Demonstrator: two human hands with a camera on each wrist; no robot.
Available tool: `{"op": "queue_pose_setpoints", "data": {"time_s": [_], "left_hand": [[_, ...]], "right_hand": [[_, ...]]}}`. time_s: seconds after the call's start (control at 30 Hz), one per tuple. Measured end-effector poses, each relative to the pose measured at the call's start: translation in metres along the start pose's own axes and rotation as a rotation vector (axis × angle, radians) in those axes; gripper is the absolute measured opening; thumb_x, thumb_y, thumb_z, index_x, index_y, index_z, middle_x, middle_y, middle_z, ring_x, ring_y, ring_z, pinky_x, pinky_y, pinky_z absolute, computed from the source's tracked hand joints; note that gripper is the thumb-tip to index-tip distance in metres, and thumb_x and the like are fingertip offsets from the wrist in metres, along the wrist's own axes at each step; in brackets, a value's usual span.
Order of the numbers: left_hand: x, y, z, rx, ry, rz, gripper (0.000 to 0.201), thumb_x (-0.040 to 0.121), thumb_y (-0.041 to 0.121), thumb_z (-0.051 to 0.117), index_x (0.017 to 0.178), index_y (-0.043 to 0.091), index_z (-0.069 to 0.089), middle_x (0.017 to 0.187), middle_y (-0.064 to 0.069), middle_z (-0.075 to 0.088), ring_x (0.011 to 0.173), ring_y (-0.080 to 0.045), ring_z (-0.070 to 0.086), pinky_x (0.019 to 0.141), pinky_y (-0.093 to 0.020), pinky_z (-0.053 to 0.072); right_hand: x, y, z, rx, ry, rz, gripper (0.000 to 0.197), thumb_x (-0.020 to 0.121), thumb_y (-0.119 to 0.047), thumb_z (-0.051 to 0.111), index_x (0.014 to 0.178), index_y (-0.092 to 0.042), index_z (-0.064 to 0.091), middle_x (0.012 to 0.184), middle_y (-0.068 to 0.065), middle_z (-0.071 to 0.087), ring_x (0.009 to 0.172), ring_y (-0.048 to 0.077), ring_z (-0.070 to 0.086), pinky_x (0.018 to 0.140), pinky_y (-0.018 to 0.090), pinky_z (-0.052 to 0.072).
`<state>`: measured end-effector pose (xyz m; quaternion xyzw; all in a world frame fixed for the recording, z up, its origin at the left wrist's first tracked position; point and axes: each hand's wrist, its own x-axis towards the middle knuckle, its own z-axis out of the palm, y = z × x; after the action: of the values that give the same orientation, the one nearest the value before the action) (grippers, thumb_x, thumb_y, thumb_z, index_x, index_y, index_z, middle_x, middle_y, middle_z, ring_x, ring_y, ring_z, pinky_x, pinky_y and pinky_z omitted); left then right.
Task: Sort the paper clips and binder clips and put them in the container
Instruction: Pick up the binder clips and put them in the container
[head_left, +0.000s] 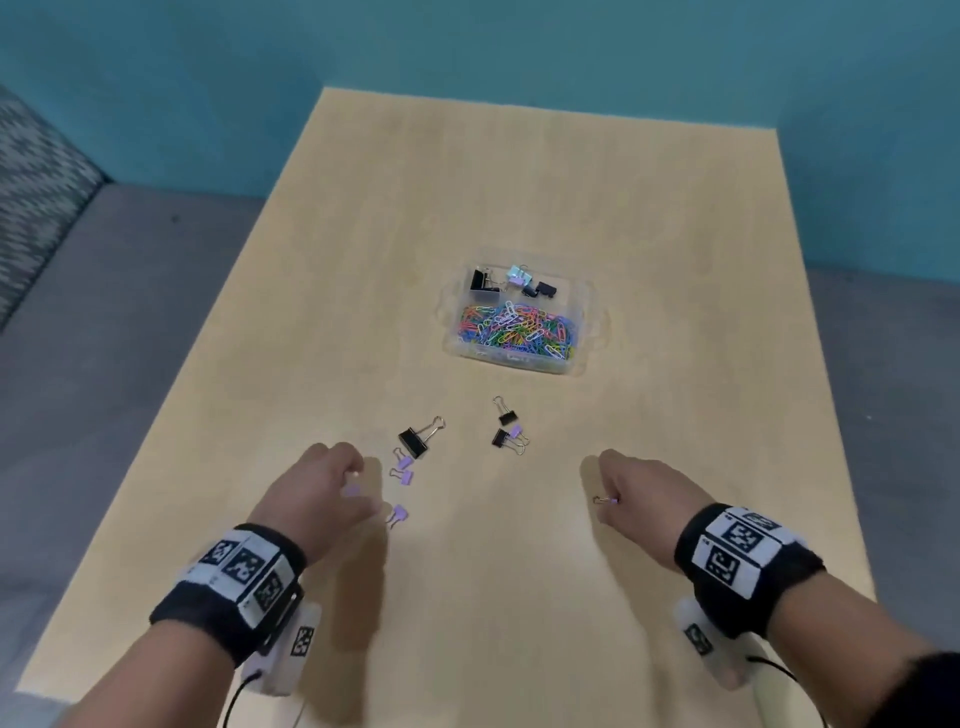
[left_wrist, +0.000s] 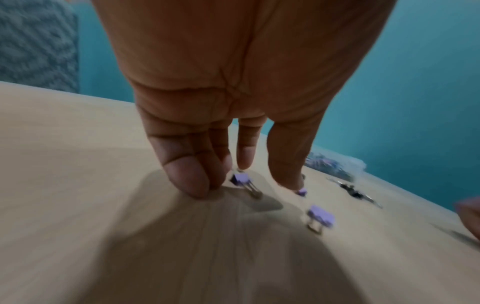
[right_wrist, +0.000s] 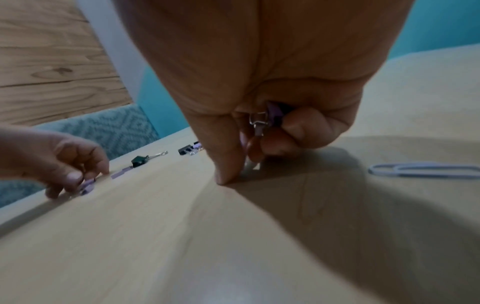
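A clear container (head_left: 452, 332) sits mid-table, with binder clips in its far compartment and coloured paper clips (head_left: 519, 325) in the near one. Loose binder clips lie nearer me: a large black one (head_left: 413, 442), small purple ones (head_left: 405, 475) and a black and purple cluster (head_left: 505, 434). My left hand (head_left: 366, 488) reaches down beside the purple clips, fingers (left_wrist: 187, 179) on the table and nothing plainly between them. One purple clip (left_wrist: 320, 215) lies free by the thumb. My right hand (head_left: 602, 493) is curled round a small purple binder clip (right_wrist: 271, 112), its index fingertip (right_wrist: 228, 174) touching the table.
A pale blue paper clip (right_wrist: 423, 169) lies on the table just right of my right hand. The wooden table (head_left: 519, 182) ends at a teal wall, and a grey patterned seat (head_left: 36, 182) stands at the left.
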<state>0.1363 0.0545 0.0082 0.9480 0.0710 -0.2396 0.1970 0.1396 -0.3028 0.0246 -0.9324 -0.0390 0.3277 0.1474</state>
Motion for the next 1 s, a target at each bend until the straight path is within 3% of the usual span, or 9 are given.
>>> {"op": "queue_pose_setpoints", "data": {"time_s": [0.13, 0.23, 0.37, 0.53, 0.63, 0.73, 0.8, 0.87, 1.0], "left_hand": [[0.000, 0.008, 0.017, 0.040, 0.060, 0.032, 0.017, 0.082, 0.024, 0.058, 0.075, 0.026, 0.042, 0.081, 0.005, 0.045, 0.066, -0.014, 0.048, 0.056, -0.026, 0.032], [-0.001, 0.013, 0.022, 0.007, 0.106, -0.008, 0.014, 0.082, 0.016, 0.051, 0.077, 0.026, 0.042, 0.079, 0.006, 0.046, 0.066, -0.013, 0.047, 0.055, -0.025, 0.032], [-0.007, 0.016, 0.022, -0.054, 0.114, -0.032, 0.021, 0.076, 0.006, 0.046, 0.084, 0.026, 0.046, 0.083, 0.006, 0.047, 0.069, -0.014, 0.050, 0.054, -0.025, 0.034], [-0.009, 0.005, 0.024, -0.092, 0.146, 0.023, 0.025, 0.072, 0.001, 0.048, 0.070, 0.026, 0.048, 0.081, 0.006, 0.050, 0.069, -0.018, 0.052, 0.055, -0.025, 0.034], [-0.012, 0.005, 0.022, -0.315, 0.160, -0.073, 0.025, 0.077, 0.003, 0.049, 0.071, 0.026, 0.058, 0.075, 0.006, 0.061, 0.066, -0.019, 0.056, 0.058, -0.025, 0.039], [-0.019, 0.010, 0.014, -1.050, 0.109, -0.307, 0.022, 0.077, -0.007, 0.045, 0.079, 0.007, 0.061, 0.070, -0.009, 0.059, 0.056, -0.020, 0.049, 0.053, -0.028, 0.041], [-0.026, 0.012, 0.011, -1.373, 0.041, -0.399, 0.026, 0.080, -0.012, 0.035, 0.086, 0.001, 0.057, 0.065, -0.012, 0.050, 0.053, -0.021, 0.045, 0.048, -0.029, 0.042], [-0.031, 0.013, 0.010, -1.505, -0.013, -0.448, 0.032, 0.081, -0.014, 0.027, 0.091, 0.000, 0.054, 0.063, -0.011, 0.048, 0.051, -0.021, 0.044, 0.044, -0.027, 0.041], [-0.032, 0.011, 0.015, -1.387, -0.025, -0.451, 0.023, 0.087, -0.002, 0.034, 0.092, 0.004, 0.056, 0.061, -0.006, 0.046, 0.045, -0.014, 0.035, 0.041, -0.021, 0.025]], "right_hand": [[-0.001, -0.006, 0.006, 0.268, 0.066, 0.088, 0.010, 0.072, -0.009, 0.050, 0.072, -0.016, 0.043, 0.065, 0.004, 0.055, 0.053, 0.019, 0.044, 0.047, 0.026, 0.032], [0.001, -0.017, 0.010, 0.654, 0.134, 0.115, 0.011, 0.065, -0.004, 0.049, 0.071, -0.014, 0.050, 0.055, 0.001, 0.050, 0.046, 0.018, 0.042, 0.045, 0.024, 0.031], [0.008, -0.033, 0.012, 1.175, 0.074, 0.198, 0.026, 0.077, 0.004, 0.047, 0.082, -0.012, 0.067, 0.061, 0.006, 0.053, 0.044, 0.016, 0.037, 0.047, 0.023, 0.021], [0.024, -0.050, 0.015, 1.543, 0.052, 0.268, 0.017, 0.087, 0.003, 0.049, 0.080, -0.008, 0.059, 0.069, 0.010, 0.058, 0.048, 0.016, 0.047, 0.041, 0.019, 0.032], [0.035, -0.058, 0.016, 1.412, 0.102, 0.282, 0.010, 0.089, -0.008, 0.059, 0.082, -0.013, 0.054, 0.063, 0.006, 0.052, 0.046, 0.014, 0.042, 0.040, 0.018, 0.030], [0.046, -0.068, 0.014, 0.946, 0.207, 0.132, 0.010, 0.085, -0.019, 0.062, 0.077, -0.018, 0.056, 0.064, 0.003, 0.054, 0.048, 0.016, 0.043, 0.045, 0.022, 0.032], [0.050, -0.077, 0.010, 0.564, 0.245, 0.019, 0.009, 0.086, -0.024, 0.058, 0.078, -0.021, 0.056, 0.071, 0.000, 0.059, 0.058, 0.020, 0.052, 0.050, 0.027, 0.039], [0.053, -0.087, 0.006, 0.295, 0.244, -0.051, 0.011, 0.087, -0.024, 0.053, 0.077, -0.020, 0.051, 0.074, 0.002, 0.061, 0.068, 0.024, 0.057, 0.058, 0.032, 0.045], [0.061, -0.098, 0.001, 0.212, 0.249, -0.074, 0.023, 0.087, -0.031, 0.056, 0.075, -0.017, 0.043, 0.071, 0.005, 0.058, 0.068, 0.028, 0.055, 0.062, 0.037, 0.047]]}}
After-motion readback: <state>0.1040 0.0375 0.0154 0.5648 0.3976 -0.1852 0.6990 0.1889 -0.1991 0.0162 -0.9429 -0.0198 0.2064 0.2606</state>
